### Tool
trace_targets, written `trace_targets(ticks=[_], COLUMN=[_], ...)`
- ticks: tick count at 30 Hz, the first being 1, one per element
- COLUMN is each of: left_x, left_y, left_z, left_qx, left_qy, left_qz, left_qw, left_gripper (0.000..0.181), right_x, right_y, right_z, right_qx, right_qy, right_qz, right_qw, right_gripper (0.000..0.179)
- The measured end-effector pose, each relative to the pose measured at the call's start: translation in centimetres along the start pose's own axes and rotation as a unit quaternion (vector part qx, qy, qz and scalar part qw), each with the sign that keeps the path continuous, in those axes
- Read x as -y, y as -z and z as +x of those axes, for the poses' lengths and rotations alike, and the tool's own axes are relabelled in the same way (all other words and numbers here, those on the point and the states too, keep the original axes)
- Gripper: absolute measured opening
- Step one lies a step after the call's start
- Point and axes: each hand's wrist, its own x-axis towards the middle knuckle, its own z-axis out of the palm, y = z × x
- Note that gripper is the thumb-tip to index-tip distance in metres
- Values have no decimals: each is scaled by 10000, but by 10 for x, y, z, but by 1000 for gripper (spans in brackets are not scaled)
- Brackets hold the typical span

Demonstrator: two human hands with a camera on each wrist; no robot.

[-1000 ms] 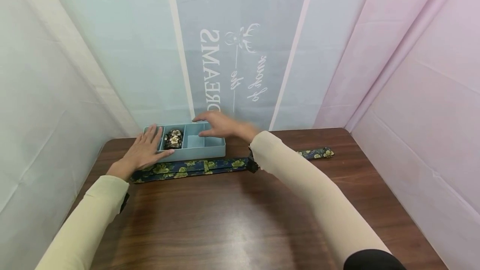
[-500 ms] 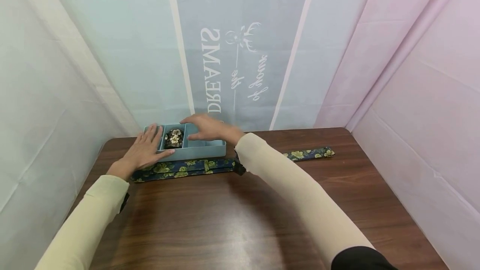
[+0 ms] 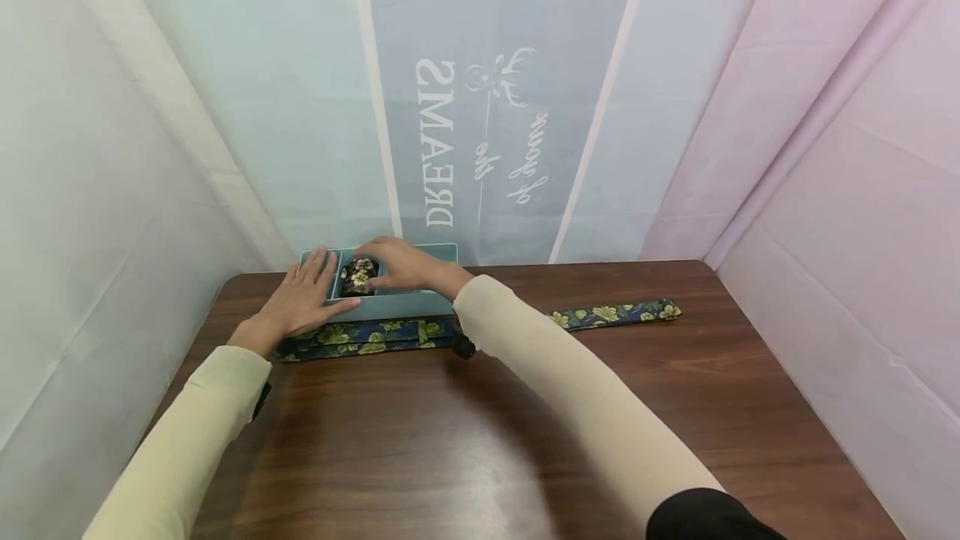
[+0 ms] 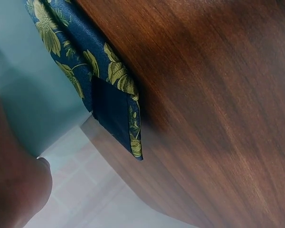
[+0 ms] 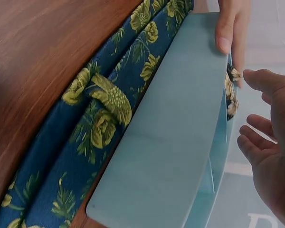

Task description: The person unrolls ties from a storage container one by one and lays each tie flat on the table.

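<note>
A light blue divided box (image 3: 405, 305) stands at the table's back edge. My left hand (image 3: 296, 298) rests on its left end, fingers straight and spread, thumb along the front rim. In one compartment sits a black roll of cloth with cream flowers (image 3: 360, 276). Over that compartment reaches my right hand (image 3: 408, 265); in the right wrist view its thumb and fingers (image 5: 259, 137) are parted, near the roll, with a gap visible. A navy necktie with yellow-green flowers (image 3: 615, 314) lies lengthwise in front of the box, partly hidden under my right forearm.
The brown wooden table (image 3: 360, 440) extends toward me. Behind it hangs a pale blue printed curtain (image 3: 480, 107). White fabric walls (image 3: 847, 273) close in both sides.
My right hand has moved left along the box, from the right compartments to the flowered roll. My left hand stays on the box's left end. The head view has shifted slightly.
</note>
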Motion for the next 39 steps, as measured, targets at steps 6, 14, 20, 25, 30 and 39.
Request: trace_targets(ticks=[6,14,20,25,30,39], left_x=[-3,-2,1,1,2,2], left_y=[-1,-2,-1,0,0,-3], left_z=[3,5,4,3,2,2], left_qx=[-35,-77,-18,9,21,20], left_qy=[-18,-44,-26,-5,-9,36], left_qz=[29,129,146,158,167,228], left_qw=[10000,9999,9999,9999,9999,9997], left_gripper=[110,109,108,108,108,110], right_x=[2,2,3,4,3,3], right_y=[-6,-11,-13,-14,-17,-20], right_z=[5,12,17,19,23,28], right_qx=[26,20,75,112,148,283], right_qy=[-41,-4,79,123,236,118], right_qz=[-60,-271,-398,-430,-501,-706], right_qw=[10000,9996,9991,9989,9984,9970], right_gripper=[64,62,62,60,56,54])
